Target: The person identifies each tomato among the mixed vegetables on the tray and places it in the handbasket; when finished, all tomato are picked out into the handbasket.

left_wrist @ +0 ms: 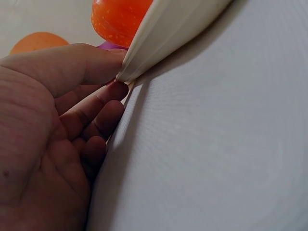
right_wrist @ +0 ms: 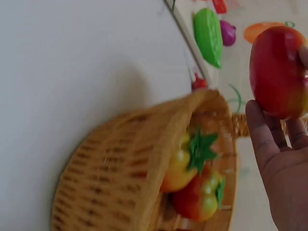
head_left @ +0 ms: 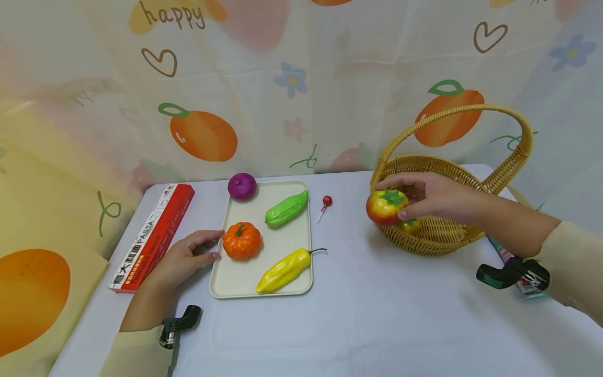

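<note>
My left hand (head_left: 181, 259) is at the left rim of a cream tray (head_left: 263, 241), its thumb and fingertips pinching the edge in the left wrist view. Beside those fingers, an orange toy pumpkin (head_left: 242, 241) sits on the tray. A green ridged toy vegetable (head_left: 286, 208), a yellow toy pepper (head_left: 284, 270) and a purple toy onion (head_left: 242, 187) are there too, the onion at the far left corner. My right hand (head_left: 433, 196) grips a red-yellow toy tomato (head_left: 383, 208) above the near left rim of a wicker basket (head_left: 435, 242). Inside are more toy tomatoes (right_wrist: 197, 195).
A red and white pasta box (head_left: 153, 238) lies left of the tray. Between tray and basket is a red lollipop (head_left: 327, 201). The basket's tall handle (head_left: 523, 139) arches up. A partly hidden package (head_left: 532, 285) lies under the right forearm. A printed curtain (head_left: 330, 78) hangs behind.
</note>
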Available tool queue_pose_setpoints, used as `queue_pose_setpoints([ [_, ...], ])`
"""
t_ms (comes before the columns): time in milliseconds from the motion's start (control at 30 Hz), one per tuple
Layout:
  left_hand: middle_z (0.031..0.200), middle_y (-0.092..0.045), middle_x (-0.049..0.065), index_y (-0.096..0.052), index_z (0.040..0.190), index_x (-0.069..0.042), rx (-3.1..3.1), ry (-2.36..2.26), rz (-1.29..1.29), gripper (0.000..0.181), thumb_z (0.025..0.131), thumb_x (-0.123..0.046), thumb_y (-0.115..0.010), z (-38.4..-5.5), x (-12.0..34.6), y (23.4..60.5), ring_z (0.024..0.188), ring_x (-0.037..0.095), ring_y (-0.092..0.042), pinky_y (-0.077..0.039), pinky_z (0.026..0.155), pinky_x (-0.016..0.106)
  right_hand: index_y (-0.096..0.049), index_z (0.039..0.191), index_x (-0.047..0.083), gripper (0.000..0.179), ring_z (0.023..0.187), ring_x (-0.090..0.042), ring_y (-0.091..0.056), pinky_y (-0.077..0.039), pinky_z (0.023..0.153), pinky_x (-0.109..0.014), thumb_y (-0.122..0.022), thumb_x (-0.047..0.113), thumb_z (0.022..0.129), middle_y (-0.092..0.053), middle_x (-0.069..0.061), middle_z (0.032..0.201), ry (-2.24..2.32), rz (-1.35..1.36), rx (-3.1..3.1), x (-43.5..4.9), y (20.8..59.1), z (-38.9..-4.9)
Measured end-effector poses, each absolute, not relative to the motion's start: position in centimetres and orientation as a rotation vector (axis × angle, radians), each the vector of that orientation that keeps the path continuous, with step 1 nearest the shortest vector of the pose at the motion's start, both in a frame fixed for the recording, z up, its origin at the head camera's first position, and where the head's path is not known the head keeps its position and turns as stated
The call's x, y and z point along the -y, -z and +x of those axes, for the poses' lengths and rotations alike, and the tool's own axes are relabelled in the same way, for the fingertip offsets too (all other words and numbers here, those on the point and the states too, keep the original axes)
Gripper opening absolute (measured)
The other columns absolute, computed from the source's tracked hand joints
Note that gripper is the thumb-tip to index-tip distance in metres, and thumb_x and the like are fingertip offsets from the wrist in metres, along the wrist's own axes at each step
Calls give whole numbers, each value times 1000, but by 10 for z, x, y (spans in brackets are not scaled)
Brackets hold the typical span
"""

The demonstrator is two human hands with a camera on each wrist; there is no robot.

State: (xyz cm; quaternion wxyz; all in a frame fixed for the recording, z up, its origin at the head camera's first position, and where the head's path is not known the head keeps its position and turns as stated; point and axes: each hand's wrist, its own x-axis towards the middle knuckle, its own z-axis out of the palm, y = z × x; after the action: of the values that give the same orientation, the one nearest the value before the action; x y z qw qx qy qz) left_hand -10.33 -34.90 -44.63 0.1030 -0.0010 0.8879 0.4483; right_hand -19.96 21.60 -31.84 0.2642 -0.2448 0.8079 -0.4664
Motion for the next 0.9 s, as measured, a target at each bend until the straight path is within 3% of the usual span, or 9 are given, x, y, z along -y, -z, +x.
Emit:
queue_pose_setpoints([
  [300,149,-61,11,-63,151,-15,-2613,-1352,-7,59,96,-24,-83,-103,348,447,130,31,-55,-50,92,14,-60,150,17,58,128,-20,-60,-54,99,-27,-79,8,96,-57,-6,151,1230,-651,-2255,-244,318,-204],
  [600,149,-60,12,-63,150,-15,-2621,-1335,-12,59,96,-25,-83,-103,349,447,129,31,-55,-50,92,14,-55,156,22,61,142,-38,-47,-50,99,-26,-77,19,99,-51,-10,158,993,-637,-2343,-273,315,-222],
  [700,149,-60,12,-63,150,-15,-2613,-1345,-7,59,96,-24,-83,-103,349,447,129,31,-55,-50,92,15,-56,155,22,61,142,-40,-45,-50,101,-32,-77,20,98,-52,-13,156,916,-639,-2358,-281,315,-229],
  [900,149,-60,11,-62,151,-16,-2600,-1365,2,59,97,-24,-82,-104,349,448,131,31,-54,-50,92,14,-57,154,15,60,146,-44,-40,-42,113,-62,-76,16,97,-46,-18,160,875,-671,-2341,-294,317,-243],
])
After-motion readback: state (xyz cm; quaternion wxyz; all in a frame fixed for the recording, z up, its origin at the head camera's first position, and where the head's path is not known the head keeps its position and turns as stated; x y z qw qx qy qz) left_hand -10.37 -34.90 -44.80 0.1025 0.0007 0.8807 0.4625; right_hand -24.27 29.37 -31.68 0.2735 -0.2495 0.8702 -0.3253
